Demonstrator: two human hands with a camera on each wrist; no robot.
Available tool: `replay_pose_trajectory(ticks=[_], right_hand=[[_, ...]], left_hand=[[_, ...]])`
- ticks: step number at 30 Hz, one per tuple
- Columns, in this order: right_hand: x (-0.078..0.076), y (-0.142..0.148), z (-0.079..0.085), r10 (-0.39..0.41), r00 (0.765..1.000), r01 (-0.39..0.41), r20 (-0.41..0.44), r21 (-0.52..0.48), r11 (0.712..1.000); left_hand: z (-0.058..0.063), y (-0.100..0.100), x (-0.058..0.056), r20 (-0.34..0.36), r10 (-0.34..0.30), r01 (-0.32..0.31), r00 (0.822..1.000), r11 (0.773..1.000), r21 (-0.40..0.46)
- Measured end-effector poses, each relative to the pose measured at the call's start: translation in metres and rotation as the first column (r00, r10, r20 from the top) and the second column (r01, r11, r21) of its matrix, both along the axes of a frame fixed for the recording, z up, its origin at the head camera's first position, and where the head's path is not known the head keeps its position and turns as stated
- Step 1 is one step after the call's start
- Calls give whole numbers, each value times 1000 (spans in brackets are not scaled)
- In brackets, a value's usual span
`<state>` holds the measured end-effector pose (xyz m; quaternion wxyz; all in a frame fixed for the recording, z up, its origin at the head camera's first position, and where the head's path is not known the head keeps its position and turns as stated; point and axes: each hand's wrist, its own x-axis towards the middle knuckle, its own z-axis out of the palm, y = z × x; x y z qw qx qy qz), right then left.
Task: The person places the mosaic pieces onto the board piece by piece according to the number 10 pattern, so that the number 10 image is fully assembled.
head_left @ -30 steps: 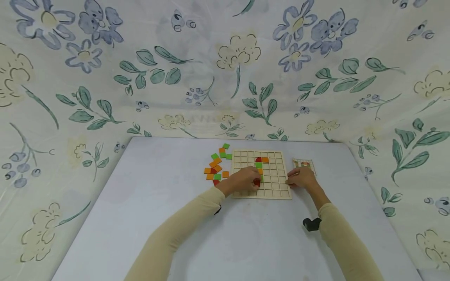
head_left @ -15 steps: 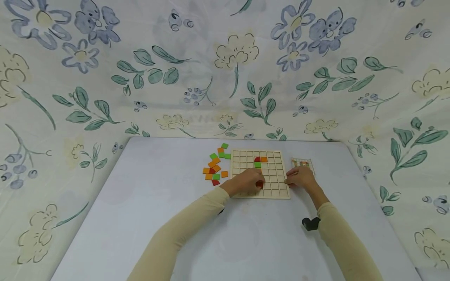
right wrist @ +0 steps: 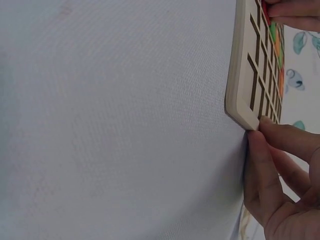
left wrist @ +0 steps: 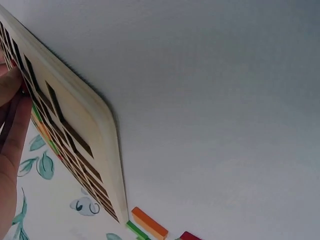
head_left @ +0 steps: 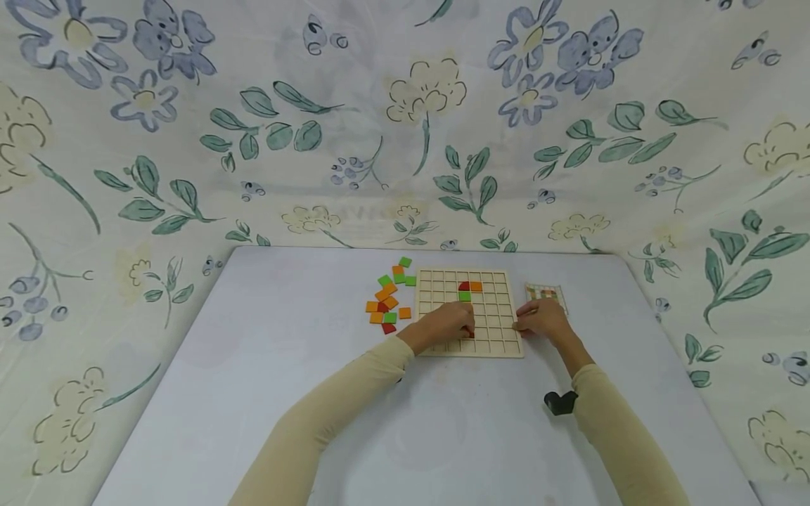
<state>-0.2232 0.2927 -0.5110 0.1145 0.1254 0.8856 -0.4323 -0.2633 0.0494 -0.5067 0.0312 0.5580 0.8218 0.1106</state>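
Observation:
A wooden grid board (head_left: pixel 496 330) lies on the table. Over its lower middle, my left hand (head_left: pixel 446 327) has fingertips together on a red tile (right wrist: pixel 265 11), mostly hidden by the fingers in the head view. In the left wrist view the left hand (left wrist: pixel 12 110) shows at the left edge, against the board's cells. Farther up the same column sit a green tile (head_left: pixel 465 296) and a rounded red tile (head_left: pixel 465 286), beside an orange tile (head_left: pixel 476 287). My right hand (head_left: pixel 543 320) pinches the board's right edge; the right wrist view shows thumb and finger at its corner.
Loose orange, green and red tiles (head_left: pixel 389 289) lie scattered left of the board, some overlapping. A printed pattern card (head_left: pixel 543 289) lies beyond the right hand, partly covered. Floral cloth (head_left: pixel 405 140) rises behind the white table (head_left: pixel 285 316).
The left hand has shifted slightly right over the board, covering the orange and green tiles seen lower in the column before. The red tile is more hidden. The right hand keeps its place.

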Motion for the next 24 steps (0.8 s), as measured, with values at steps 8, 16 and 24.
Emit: replay_pose_trajectory(ticks=[8, 16, 24], right_hand=[[0, 0, 2, 0, 1000, 0, -10, 6, 1000], [3, -4, -1, -20, 1000, 20, 12, 1, 1000], [2, -3, 1, -5, 1000, 4, 13, 22, 1000]], left_hand=[[2, 1, 1, 48, 68, -68, 997, 998, -7], [8, -23, -6, 161, 85, -101, 983, 990, 95], [33, -88, -29, 283, 255, -320, 925, 923, 215]])
